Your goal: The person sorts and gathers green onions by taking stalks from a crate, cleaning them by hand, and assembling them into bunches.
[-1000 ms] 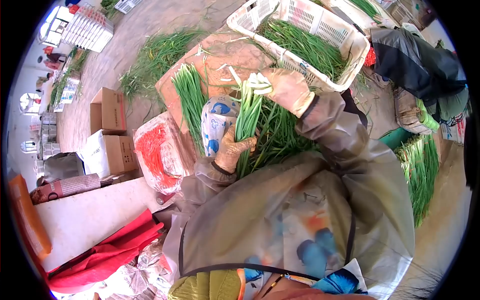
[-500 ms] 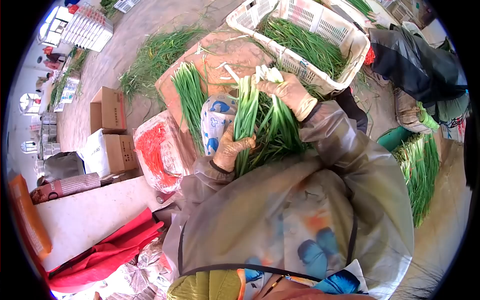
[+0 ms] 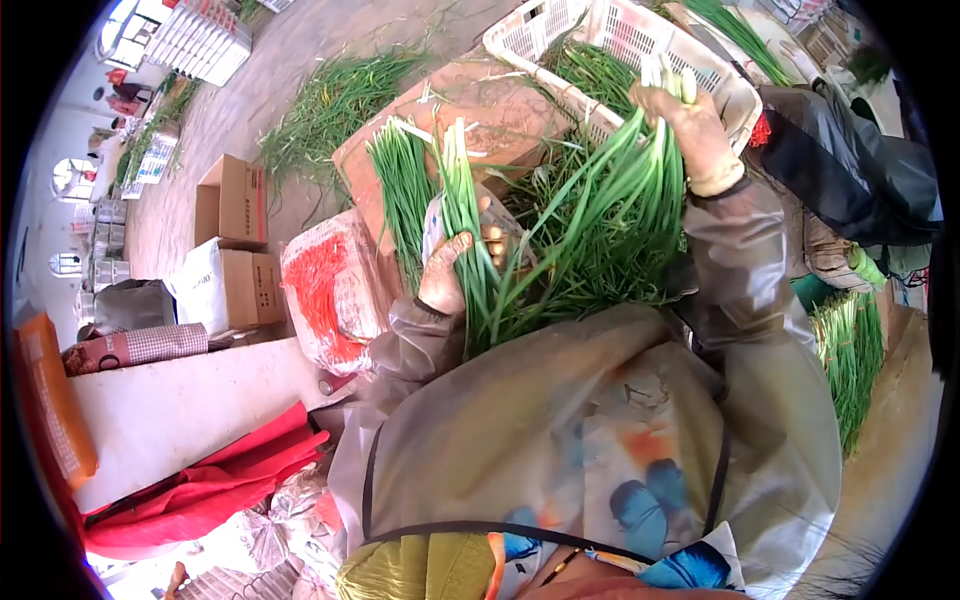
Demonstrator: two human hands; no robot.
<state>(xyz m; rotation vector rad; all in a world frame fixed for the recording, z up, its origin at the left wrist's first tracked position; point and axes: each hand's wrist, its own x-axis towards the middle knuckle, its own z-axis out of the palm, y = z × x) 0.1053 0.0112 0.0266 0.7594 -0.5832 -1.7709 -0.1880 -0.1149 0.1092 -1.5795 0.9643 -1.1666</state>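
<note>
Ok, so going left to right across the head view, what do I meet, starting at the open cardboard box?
Open cardboard box → red strings → scallion-like bunch on the board → left hand → right hand → heap of greens at far right.

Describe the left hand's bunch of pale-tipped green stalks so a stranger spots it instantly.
Find the broad reddish-brown board, then the left hand on its near side. That hand holds the slender green bunch. Unlike the loose green bunch left of it, this one is held, and slimmer than the fanned green bunch in the right hand.
</note>
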